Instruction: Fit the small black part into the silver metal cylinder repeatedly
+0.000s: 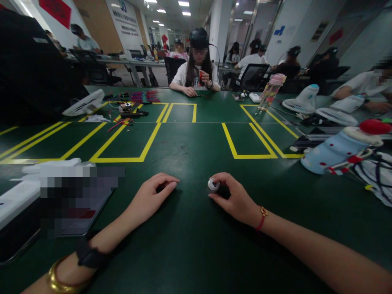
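Note:
My right hand point(234, 198) rests on the green table point(190, 237), its thumb and fingers pinched round a small round white and grey object point(213, 184). My left hand point(153, 196) lies a little to the left of it on the table, fingers curled loosely downward and close together; what is under them, if anything, is hidden. A red cord bracelet sits on my right wrist. A black band and a gold bangle sit on my left forearm.
A tablet-like device point(76, 204) and a white box lie at the left. At the right lie a light blue spotted toy point(337, 149) and white fans point(333, 114). Yellow tape boxes mark the table. A person point(197, 65) sits opposite; a bottle point(269, 92) stands nearby.

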A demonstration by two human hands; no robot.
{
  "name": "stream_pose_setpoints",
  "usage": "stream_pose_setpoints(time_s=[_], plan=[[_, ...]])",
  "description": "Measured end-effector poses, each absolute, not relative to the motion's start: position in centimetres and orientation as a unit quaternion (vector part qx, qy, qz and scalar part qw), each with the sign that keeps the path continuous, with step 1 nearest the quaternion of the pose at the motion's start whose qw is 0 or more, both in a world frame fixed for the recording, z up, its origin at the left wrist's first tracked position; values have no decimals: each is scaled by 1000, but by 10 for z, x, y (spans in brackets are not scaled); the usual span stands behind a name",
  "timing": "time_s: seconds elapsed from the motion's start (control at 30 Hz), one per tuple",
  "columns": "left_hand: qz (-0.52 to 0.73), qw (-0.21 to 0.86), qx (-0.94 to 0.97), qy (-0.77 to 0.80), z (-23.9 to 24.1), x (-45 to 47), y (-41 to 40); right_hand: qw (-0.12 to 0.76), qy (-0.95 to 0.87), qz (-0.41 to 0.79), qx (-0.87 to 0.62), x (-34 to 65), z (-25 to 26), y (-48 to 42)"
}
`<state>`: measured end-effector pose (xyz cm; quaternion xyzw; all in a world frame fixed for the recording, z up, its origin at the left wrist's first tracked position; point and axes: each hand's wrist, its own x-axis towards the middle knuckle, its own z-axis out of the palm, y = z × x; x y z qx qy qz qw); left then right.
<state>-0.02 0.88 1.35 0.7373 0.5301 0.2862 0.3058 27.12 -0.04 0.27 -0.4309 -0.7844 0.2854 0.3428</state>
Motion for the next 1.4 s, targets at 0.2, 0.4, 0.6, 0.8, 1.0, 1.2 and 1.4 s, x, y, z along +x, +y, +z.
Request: stream_pose_setpoints(time_s=[0.2, 0.4, 0.6, 0.8, 1.0, 1.2, 1.4], plan=[[303, 278, 803, 432, 36, 60, 7, 401, -719, 363, -436, 273, -9, 0], [330, 281, 788, 438, 45, 81, 14, 387, -730, 358, -435, 273, -7, 1], [273, 281, 780, 488, 28, 61, 16, 360, -772, 278, -444, 279, 2, -1], [189, 218, 811, 509, 12, 73, 15, 362, -771, 276, -446, 281, 0, 0], [204, 235, 810, 496, 12, 72, 15, 367, -761, 287, -451, 278, 2, -1], [279, 302, 761, 501, 17, 26, 15, 426, -659, 218, -580, 362, 8, 16], [272, 297, 724, 559, 15, -5, 19, 394, -507, 46, -765, 480, 4, 21]])
